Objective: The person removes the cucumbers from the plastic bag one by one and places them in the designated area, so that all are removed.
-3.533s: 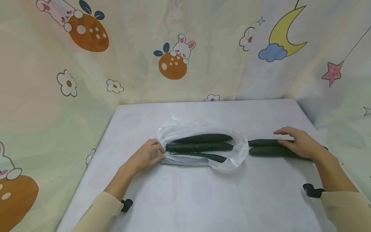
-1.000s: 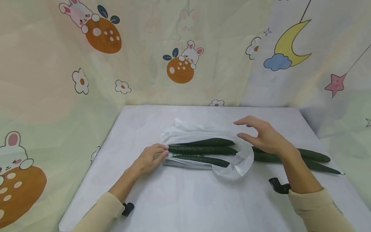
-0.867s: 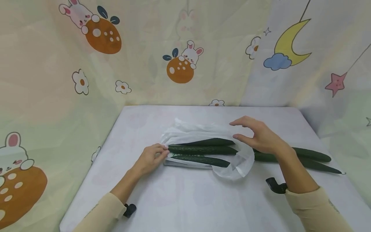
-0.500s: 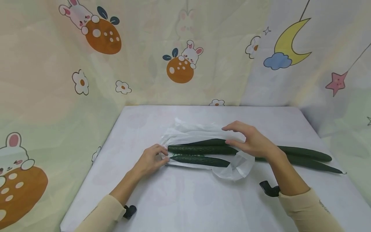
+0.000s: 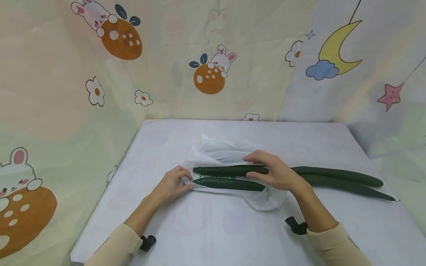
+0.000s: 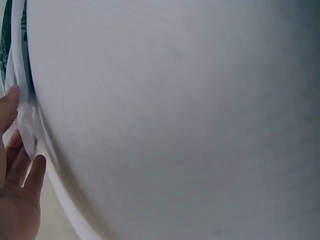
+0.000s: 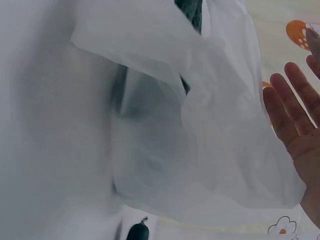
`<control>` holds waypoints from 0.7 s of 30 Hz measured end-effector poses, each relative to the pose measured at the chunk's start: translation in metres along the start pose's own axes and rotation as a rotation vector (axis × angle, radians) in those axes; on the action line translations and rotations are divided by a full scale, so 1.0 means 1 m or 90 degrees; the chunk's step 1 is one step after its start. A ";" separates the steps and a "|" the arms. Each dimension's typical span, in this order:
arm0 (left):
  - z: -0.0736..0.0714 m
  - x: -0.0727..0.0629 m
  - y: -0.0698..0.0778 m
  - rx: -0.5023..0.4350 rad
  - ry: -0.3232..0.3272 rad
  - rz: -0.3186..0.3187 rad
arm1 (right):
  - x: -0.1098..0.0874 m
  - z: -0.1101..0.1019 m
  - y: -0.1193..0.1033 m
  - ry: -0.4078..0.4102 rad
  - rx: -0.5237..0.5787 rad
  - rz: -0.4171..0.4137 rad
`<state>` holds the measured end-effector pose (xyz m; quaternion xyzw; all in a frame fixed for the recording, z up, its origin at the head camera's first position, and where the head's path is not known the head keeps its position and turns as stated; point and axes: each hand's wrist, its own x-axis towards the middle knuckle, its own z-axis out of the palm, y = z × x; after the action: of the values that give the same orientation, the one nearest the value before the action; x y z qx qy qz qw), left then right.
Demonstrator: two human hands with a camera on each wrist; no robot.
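As the left hand [image 5: 172,184] pinches the bag [image 5: 213,147], the right hand [image 5: 276,171] spreads above it

Where the film passes between the left thumb and fingers, we read the grip as an anchor, since so limp a bag would probably skid or fold unheld. We see the right thumb and fingers well apart at the bag's opening; whether they touch anything, we cannot tell. Partly under that hand, two enclosed cucumbers [image 5: 229,171] lie side by side, lengthwise, which likely suits the bag's long shape. The slack rim [image 5: 264,201] bunches below the right hand and could snag, we judge. Farther right, two loose cucumbers [image 5: 346,175] rest outside on the desk [image 5: 206,232], partly hidden by the right forearm [image 5: 314,207], which seems to us the main obstacle there. Behind the desk hangs a printed curtain [image 5: 166,55].
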<state>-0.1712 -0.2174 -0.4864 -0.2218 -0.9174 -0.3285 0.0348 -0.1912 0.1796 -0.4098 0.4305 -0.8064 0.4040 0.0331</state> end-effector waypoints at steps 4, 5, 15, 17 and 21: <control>0.001 0.000 -0.002 -0.002 -0.014 -0.010 | -0.002 0.009 0.003 -0.013 0.004 0.018; 0.001 0.000 -0.003 -0.002 -0.016 -0.009 | -0.003 0.011 0.004 -0.018 0.007 0.021; 0.004 0.000 -0.014 -0.015 -0.021 0.003 | -0.011 0.024 0.012 -0.059 0.008 0.071; 0.004 0.001 -0.015 -0.011 -0.023 -0.001 | -0.012 0.026 0.013 -0.063 0.016 0.080; 0.005 0.001 -0.020 -0.010 -0.024 -0.014 | -0.013 0.029 0.017 -0.067 0.022 0.095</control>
<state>-0.1799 -0.2272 -0.5017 -0.2179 -0.9179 -0.3315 0.0120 -0.1868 0.1739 -0.4454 0.3902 -0.8298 0.3962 -0.0472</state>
